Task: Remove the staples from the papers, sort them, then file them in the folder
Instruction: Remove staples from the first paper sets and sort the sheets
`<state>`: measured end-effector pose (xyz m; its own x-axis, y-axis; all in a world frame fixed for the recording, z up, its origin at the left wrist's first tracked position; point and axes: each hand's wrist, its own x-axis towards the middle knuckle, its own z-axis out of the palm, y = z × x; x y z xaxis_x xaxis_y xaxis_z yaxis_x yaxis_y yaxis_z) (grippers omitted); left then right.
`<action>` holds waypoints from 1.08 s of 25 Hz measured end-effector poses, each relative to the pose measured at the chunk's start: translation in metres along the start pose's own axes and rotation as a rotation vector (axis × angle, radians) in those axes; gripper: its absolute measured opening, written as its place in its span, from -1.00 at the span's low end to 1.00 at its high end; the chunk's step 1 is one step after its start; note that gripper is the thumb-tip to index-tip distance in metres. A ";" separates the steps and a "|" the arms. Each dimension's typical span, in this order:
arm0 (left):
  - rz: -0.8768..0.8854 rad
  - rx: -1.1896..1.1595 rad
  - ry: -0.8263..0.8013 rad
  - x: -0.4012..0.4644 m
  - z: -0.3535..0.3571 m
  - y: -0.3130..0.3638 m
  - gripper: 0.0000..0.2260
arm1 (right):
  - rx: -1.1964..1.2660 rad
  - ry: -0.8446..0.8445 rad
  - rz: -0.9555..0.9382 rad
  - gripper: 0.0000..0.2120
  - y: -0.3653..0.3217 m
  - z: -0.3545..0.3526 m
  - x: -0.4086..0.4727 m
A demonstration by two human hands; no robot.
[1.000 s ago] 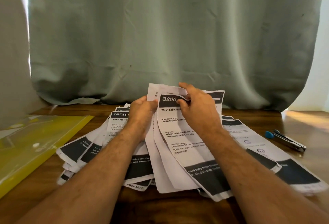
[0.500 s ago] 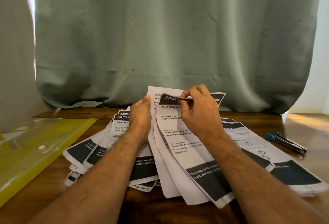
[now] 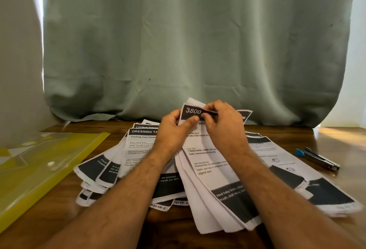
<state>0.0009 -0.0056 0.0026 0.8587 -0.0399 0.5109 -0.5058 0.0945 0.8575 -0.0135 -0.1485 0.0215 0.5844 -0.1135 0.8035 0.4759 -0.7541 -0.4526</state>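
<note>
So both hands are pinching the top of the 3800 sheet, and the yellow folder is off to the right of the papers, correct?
Not quite. The head view shows the yellow folder left of the papers; both the left hand and right hand do pinch the top of the 3800 sheet.

left hand [image 3: 174, 128] now pinching papers [image 3: 206, 161] — thumb on header

Papers [image 3: 206, 155] white w/ black header/footer bands & white txt, folder [image 3: 39, 169] see-thru yellow, bench [image 3: 336, 138] dark brown woodgrain, curtain [image 3: 198, 41] pale grey-green, staple remover [image 3: 316, 158] blue-tipped w/ black/silver.
</note>
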 end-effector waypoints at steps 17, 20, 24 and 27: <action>-0.375 0.964 0.102 0.028 -0.077 -0.006 -0.54 | -0.270 -0.770 0.074 -0.85 -0.004 0.008 -0.005; -0.456 1.350 0.031 0.030 -0.099 -0.033 -0.21 | -0.261 -0.755 0.063 -0.83 0.003 0.015 -0.005; -0.427 1.183 0.075 0.031 -0.100 -0.039 -0.12 | -0.238 -0.768 0.081 -0.78 0.007 0.014 -0.008; -0.402 1.179 0.015 0.025 -0.091 -0.039 -0.12 | -0.244 -0.785 0.089 -0.73 0.006 0.011 -0.009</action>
<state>0.0498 0.0804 -0.0238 0.9666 0.1532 0.2056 0.0343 -0.8719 0.4885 -0.0088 -0.1442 0.0071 0.9454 0.2373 0.2233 0.3027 -0.8934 -0.3321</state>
